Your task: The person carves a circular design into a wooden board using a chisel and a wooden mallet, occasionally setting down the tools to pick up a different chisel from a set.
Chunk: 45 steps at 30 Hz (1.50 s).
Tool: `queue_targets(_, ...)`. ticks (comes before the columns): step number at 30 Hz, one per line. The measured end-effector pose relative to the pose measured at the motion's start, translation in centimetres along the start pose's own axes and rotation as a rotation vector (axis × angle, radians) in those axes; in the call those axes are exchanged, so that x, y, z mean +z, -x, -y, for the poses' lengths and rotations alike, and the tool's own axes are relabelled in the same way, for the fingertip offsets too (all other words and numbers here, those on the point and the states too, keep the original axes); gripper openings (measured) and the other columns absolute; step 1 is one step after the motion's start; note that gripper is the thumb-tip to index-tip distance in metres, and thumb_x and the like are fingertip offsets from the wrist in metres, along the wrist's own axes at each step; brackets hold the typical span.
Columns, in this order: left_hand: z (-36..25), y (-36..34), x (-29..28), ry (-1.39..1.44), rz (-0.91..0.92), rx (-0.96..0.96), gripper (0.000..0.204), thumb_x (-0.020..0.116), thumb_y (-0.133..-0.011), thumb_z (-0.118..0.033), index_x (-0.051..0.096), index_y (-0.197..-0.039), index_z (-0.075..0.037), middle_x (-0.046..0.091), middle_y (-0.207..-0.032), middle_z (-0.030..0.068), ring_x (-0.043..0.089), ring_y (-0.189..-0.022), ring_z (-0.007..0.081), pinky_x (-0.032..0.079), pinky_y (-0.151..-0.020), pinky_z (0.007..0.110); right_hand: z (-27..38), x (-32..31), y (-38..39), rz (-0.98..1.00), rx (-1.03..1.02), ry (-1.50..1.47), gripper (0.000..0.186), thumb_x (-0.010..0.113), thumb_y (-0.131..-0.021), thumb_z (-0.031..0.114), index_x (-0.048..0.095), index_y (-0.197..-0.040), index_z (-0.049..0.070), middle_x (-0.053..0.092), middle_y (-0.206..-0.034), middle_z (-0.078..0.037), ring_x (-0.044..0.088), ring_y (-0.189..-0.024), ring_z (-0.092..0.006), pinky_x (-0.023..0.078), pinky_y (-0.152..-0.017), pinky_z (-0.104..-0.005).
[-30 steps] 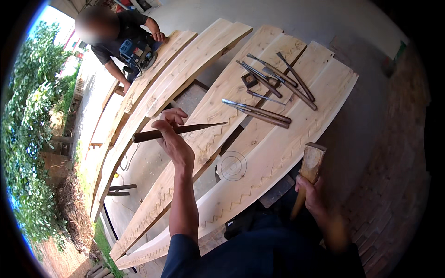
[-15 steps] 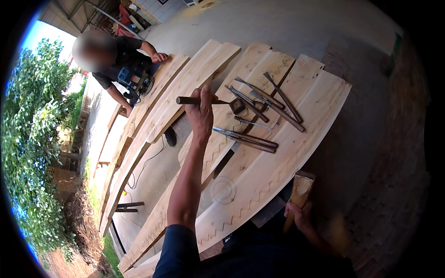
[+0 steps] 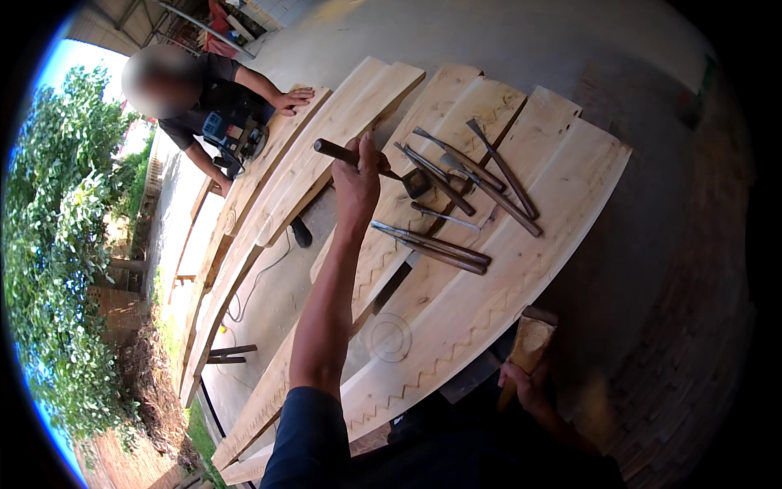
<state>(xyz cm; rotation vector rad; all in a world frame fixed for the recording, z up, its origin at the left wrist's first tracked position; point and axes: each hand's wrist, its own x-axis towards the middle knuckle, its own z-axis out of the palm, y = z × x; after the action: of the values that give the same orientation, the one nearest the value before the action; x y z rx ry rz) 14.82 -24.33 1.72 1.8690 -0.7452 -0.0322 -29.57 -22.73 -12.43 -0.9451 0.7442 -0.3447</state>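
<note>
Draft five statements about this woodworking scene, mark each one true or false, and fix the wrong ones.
1. The left hand holds a dark-handled tool. True.
2. The right hand grips a saw. False: it grips a wooden mallet.
3. A zigzag line runs along the nearest plank. True.
4. The co-worker has both hands in the air. False: one hand rests on the far plank.
5. Several wooden-handled tools lie on the planks. True.
</note>
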Motion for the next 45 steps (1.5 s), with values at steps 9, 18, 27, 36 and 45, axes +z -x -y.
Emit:
queue_targets(9,-4.4,3.1,-5.1,0.019,-0.104,0.116,0.059,0.059,-0.108,-0.048,0.065,-0.075,0.001,0.071,-0.073,0.0093,0.06,-0.065,0.0139,0.048,-0.065,0.03,-2.1,-0.9,-0.6,0.044,-0.058,-0.055,0.014,0.066,-0.096,0.011,0.059,-0.098,-0.001,0.063,-0.074,-0.008,0.064,-0.062,-0.0173,0.054,-0.062,-0.0318)
queue_targets(18,-6.0,18.5,-16.2,0.396,-0.109,0.077,0.055,0.048,-0.113,-0.046,0.053,-0.076,-0.005,0.061,-0.071,0.0117,0.042,-0.052,0.0097,0.032,-0.048,0.025,-3.2,-0.5,-0.9,-0.025,-0.056,-0.022,0.013,0.064,-0.097,0.01,0.06,-0.102,-0.001,0.063,-0.076,-0.009,0.062,-0.063,-0.0173,0.052,-0.062,-0.033)
queue_targets(27,-1.2,23.8,-16.3,0.748,-0.046,-0.093,0.056,0.054,-0.109,-0.051,0.039,-0.071,-0.013,0.039,-0.064,0.0005,0.028,-0.052,0.0079,0.024,-0.046,0.026,2.3,6.0,1.7,-0.131,-0.149,0.151,0.015,0.068,-0.091,-0.002,0.062,-0.105,-0.003,0.064,-0.083,-0.008,0.06,-0.065,-0.0139,0.049,-0.06,-0.0275)
queue_targets(36,0.7,26.0,-16.6,0.916,-0.074,-0.029,0.056,0.052,-0.108,-0.047,0.036,-0.065,-0.014,0.033,-0.062,-0.0023,0.026,-0.055,0.0106,0.023,-0.05,0.028,3.6,11.6,-1.4,0.113,-0.184,0.459,0.009,0.074,-0.089,0.004,0.066,-0.09,-0.001,0.067,-0.08,-0.005,0.062,-0.064,-0.0104,0.05,-0.058,-0.0275)
queue_targets(45,0.9,29.8,-14.9,1.016,-0.355,-0.077,0.06,0.045,-0.111,-0.049,0.032,-0.063,-0.016,0.031,-0.057,-0.0017,0.025,-0.05,0.0113,0.02,-0.046,0.028,5.1,13.1,-1.9,0.219,-0.295,0.874,0.032,0.082,-0.08,0.014,0.068,-0.102,-0.004,0.074,-0.088,-0.018,0.072,-0.08,-0.0258,0.057,-0.078,-0.0392)
